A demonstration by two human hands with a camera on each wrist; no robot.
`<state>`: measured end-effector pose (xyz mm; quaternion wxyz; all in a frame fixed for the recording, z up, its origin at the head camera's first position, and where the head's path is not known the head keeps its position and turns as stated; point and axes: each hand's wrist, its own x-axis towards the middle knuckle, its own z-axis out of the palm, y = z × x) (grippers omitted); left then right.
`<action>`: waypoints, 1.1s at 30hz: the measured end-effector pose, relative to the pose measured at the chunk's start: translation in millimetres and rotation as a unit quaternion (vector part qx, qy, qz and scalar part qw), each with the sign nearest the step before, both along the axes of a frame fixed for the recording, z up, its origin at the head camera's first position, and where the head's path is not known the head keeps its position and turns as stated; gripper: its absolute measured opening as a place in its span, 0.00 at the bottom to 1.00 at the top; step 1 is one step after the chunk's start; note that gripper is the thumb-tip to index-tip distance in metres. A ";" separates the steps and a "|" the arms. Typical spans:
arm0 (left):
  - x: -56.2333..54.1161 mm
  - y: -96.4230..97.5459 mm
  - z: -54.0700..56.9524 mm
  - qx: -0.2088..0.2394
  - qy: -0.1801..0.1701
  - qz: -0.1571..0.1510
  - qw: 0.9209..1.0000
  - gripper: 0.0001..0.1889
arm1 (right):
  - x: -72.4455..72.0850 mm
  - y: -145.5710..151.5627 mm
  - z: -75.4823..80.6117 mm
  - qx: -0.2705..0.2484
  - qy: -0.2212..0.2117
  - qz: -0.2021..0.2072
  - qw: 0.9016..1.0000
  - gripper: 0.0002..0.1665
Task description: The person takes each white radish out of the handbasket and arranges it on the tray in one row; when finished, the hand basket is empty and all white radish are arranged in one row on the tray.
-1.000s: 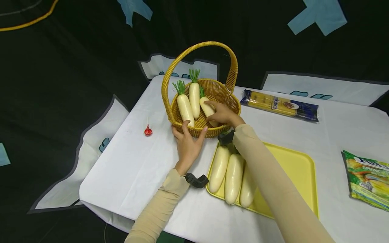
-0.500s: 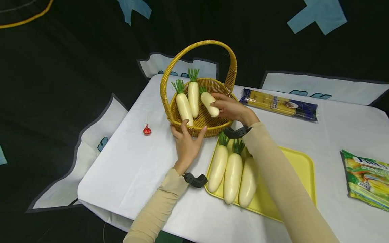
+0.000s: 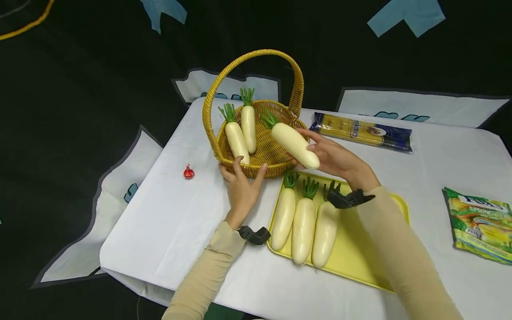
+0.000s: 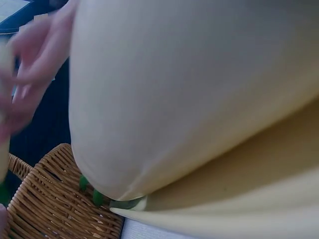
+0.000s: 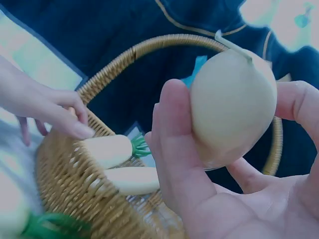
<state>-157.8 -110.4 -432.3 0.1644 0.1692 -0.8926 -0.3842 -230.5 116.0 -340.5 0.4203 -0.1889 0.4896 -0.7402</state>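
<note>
My right hand [image 3: 334, 155] grips a white radish [image 3: 295, 144] with green stalks, lifted over the right rim of a wicker basket [image 3: 276, 171]. In the right wrist view the radish [image 5: 234, 107] is seen end-on, with fingers on one side and thumb on the other. My left hand [image 3: 243, 191] holds the near rim of the basket, its fingertips reaching over the edge. Two more radishes [image 3: 237, 142] lie inside, stalks toward the far side. Several radishes sit side by side on a yellow tray [image 3: 360, 249], just in front of the basket. Sleeve cloth hides most of the left wrist view.
Behind the tray lies a blue and yellow pasta packet [image 3: 362, 131]. A green food packet [image 3: 480, 224] is at the far right. Left of the basket is a small red object [image 3: 189, 172]. The basket's tall handle [image 3: 260, 53] arches over it.
My right hand has raised the radish out of the basket and brought it right and nearer, over the rim. The left hand keeps its place at the rim.
</note>
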 end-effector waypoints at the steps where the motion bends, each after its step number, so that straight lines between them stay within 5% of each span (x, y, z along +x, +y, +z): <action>1: -0.5 0.2 -0.4 0.002 0.000 -0.001 1.000 0.42 | 7.0 9.6 -2.5 -0.012 -0.002 0.007 1.000 0.34; 5: -2.1 0.1 -2.1 0.006 0.001 -0.003 1.000 0.42 | 37.1 46.4 -15.9 -0.067 0.002 0.025 0.997 0.31; 10: -5.2 0.8 -3.8 0.005 0.011 -0.007 1.000 0.40 | 81.8 76.6 -26.5 -0.085 0.034 0.000 0.996 0.32; 16: -8.4 -1.6 -3.2 0.011 0.027 -0.013 0.999 0.39 | 128.4 92.5 -35.7 0.021 0.104 -0.098 0.990 0.39; 19: -9.3 -2.1 -4.1 0.012 0.029 -0.014 0.999 0.40 | 148.0 95.1 -44.7 0.075 0.127 -0.151 0.978 0.40; 26: -9.3 -2.0 -6.2 0.010 0.031 -0.016 0.999 0.39 | 183.8 80.8 -72.1 0.096 0.155 -0.252 0.950 0.44; 33: -8.6 0.8 -5.6 0.011 0.023 -0.023 0.999 0.39 | 200.1 68.1 -77.5 0.271 0.160 -0.288 0.904 0.45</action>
